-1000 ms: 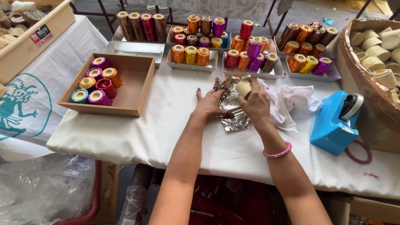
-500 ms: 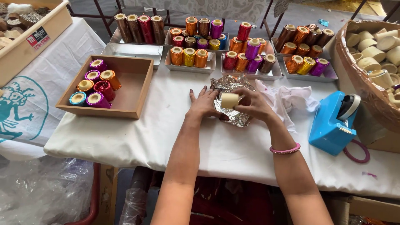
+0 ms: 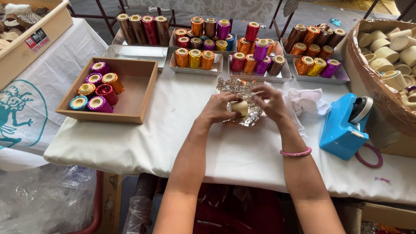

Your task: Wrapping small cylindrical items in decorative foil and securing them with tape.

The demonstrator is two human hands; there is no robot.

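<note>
While both hands hold it, the plain spool [image 3: 239, 108] lies on its side over the foil sheet [image 3: 242, 93]: left hand [image 3: 216, 109] cupping one end, right hand [image 3: 269, 102] pinching the other. Best practice: keep foil flat, roll evenly.

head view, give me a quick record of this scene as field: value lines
left hand: left hand holds the plain cream spool lying on its side
right hand: right hand touches the spool's other end
under spool: crinkled silver foil sheet on white tablecloth
wooden box: six foil-wrapped spools at its left
metal trays: rows of coloured wrapped spools
right side: blue tape dispenser, basket of bare spools
</note>
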